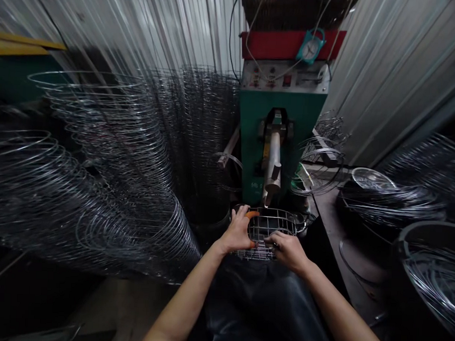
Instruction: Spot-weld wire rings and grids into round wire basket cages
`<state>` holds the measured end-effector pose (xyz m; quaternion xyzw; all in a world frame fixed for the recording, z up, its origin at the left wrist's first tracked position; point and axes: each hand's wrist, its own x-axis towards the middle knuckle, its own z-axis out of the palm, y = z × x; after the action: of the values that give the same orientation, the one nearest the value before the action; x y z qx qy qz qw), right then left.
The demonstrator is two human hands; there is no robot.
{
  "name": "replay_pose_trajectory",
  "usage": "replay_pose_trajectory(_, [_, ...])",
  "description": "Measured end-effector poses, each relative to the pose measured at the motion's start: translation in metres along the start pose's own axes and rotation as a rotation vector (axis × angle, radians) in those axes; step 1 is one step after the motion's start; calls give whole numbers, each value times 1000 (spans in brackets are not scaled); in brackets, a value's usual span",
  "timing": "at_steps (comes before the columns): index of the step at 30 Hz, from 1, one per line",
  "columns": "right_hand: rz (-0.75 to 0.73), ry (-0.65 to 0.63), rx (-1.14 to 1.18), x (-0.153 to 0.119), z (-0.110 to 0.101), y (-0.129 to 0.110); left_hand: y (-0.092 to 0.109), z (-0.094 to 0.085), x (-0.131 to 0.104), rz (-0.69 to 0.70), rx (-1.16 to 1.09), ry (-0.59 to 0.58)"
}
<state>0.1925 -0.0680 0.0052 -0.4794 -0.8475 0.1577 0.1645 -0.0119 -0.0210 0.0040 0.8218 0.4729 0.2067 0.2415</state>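
A round wire basket (274, 224) of crossed metal rods sits in front of the welding machine (249, 136), just below its electrode arm (274, 157). At the basket's left side is my left hand (237, 232), thumb and forefinger in orange covers and set wide apart, gripping the wire frame. My right hand (287, 247) is closed at the near right part of the basket, fingers curled and pinched together. Whatever lies between those fingertips is too small and dark to tell. A black apron (259, 302) covers my lap beneath both hands.
Tall stacks of wire rings (112, 130) crowd the left. Wire hoops (326, 154) hang right of the machine. On the right stand a coil of wires (395, 205) and a black bucket (401, 243) holding bent wires. A teal clock (311, 46) hangs on the machine's top.
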Motion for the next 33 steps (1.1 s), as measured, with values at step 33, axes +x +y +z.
replay_pose_trajectory(33, [84, 174, -221, 43, -12, 16, -10, -20, 42, 0, -12, 20])
